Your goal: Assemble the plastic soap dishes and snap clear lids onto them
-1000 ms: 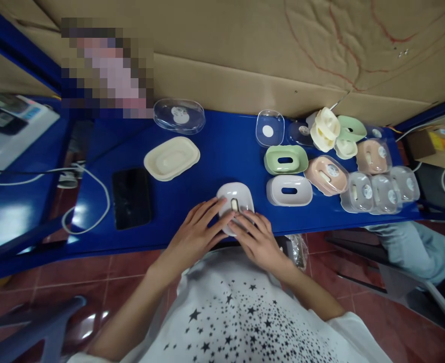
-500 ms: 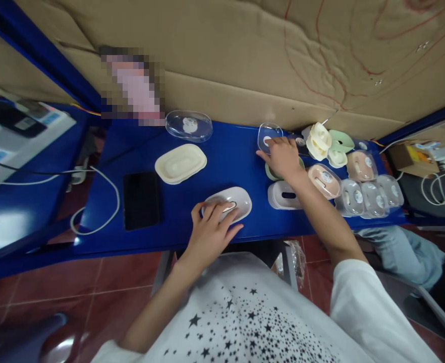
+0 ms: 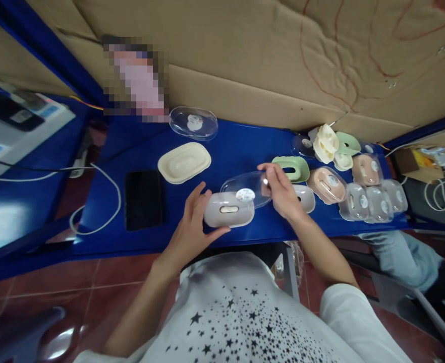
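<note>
My left hand (image 3: 192,224) grips a white oval plastic box base (image 3: 228,210) with a slot in its side, tilted up off the blue table (image 3: 230,151) near the front edge. My right hand (image 3: 283,191) pinches the right rim of a clear lid (image 3: 243,189) with a round white sticker, holding it just above and behind the white base, partly overlapping it. A second white base (image 3: 306,196) lies right of my right hand, partly hidden by it.
A cream tray (image 3: 184,161), a black phone (image 3: 144,199) and a clear lid (image 3: 193,122) lie to the left. A green base (image 3: 291,168), pink, cream and clear-lidded boxes (image 3: 362,196) crowd the right end. A white cable (image 3: 94,201) loops at left. A cardboard wall stands behind.
My right hand reached to the back of the table, picked up a clear lid and brought it over the white base. My left hand tilted the base up from lying flat.
</note>
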A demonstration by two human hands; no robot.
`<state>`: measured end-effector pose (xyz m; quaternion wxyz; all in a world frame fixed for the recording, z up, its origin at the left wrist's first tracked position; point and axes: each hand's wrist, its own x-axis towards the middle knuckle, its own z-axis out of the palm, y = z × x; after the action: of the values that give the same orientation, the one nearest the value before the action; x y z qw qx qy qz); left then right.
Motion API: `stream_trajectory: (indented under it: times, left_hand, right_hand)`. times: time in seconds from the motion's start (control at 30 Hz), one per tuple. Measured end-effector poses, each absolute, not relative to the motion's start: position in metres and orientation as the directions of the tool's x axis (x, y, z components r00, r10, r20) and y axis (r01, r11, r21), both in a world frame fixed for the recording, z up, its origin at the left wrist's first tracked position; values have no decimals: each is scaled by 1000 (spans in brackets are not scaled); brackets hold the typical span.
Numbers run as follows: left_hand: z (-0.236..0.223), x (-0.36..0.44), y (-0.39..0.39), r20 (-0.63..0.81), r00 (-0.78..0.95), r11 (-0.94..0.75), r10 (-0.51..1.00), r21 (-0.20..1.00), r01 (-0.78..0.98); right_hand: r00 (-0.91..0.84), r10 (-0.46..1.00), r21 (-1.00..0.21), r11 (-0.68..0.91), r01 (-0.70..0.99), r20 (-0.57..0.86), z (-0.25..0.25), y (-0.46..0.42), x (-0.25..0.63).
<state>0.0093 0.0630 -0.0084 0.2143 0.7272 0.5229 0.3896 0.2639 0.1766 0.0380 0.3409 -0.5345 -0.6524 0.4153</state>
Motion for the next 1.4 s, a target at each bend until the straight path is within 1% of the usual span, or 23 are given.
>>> stream_trajectory:
  times: [0.07, 0.1, 0.17, 0.23, 0.33, 0.4, 0.47, 0.57, 0.63, 0.77, 1.0, 1.17, 1.3, 1.37, 1.4]
  left_hand:
    - [-10, 12, 66, 361, 201, -407, 910, 694, 594]
    - [-10, 13, 66, 364, 218, -418, 906, 683, 599]
    - [-11, 14, 67, 356, 239, -424, 904, 668, 612]
    - [-11, 14, 66, 340, 246, -417, 907, 660, 625]
    - [-12, 11, 65, 326, 263, -418, 908, 655, 630]
    - [-13, 10, 65, 304, 288, -419, 908, 663, 621]
    - [-13, 9, 64, 264, 299, -396, 917, 682, 614]
    - [-11, 8, 63, 175, 250, -296, 952, 733, 613]
    - [-10, 6, 62, 109, 233, -231, 966, 762, 605]
    - [-9, 3, 64, 48, 276, -206, 960, 788, 580]
    - [-15, 3, 65, 52, 256, -193, 965, 803, 564]
    - [-17, 2, 63, 50, 252, -187, 966, 811, 554]
    - [-15, 2, 63, 39, 282, -195, 959, 811, 551]
    - [-11, -1, 64, 75, 272, -221, 959, 800, 558]
    - [-8, -2, 66, 117, 247, -242, 962, 785, 571]
  right_hand:
    - [-228, 969, -915, 9, 402, -91, 27, 164, 262]
    - [-240, 966, -897, 22, 442, -94, 23, 158, 262]
    - [-270, 962, -829, 119, 547, -40, 20, 145, 263]
    - [-347, 937, -728, 264, 633, 38, 21, 132, 264]
    - [-546, 835, -553, 488, 675, 71, 27, 113, 265]
    - [-638, 768, -443, 594, 671, 62, 30, 104, 265]
    - [-664, 745, -357, 638, 682, 64, 30, 99, 263]
    - [-622, 776, -274, 623, 732, 105, 25, 96, 259]
    - [-602, 788, -238, 613, 753, 127, 22, 97, 257]
    - [-680, 722, -172, 692, 702, 129, 23, 100, 255]
    - [-724, 679, -182, 732, 657, 120, 28, 110, 254]
    - [-758, 646, -143, 762, 632, 91, 29, 105, 255]
    - [-815, 577, -96, 815, 571, 56, 28, 108, 260]
    - [-826, 561, -76, 827, 557, 55, 29, 122, 262]
    - [-815, 577, -59, 817, 574, 63, 31, 132, 262]
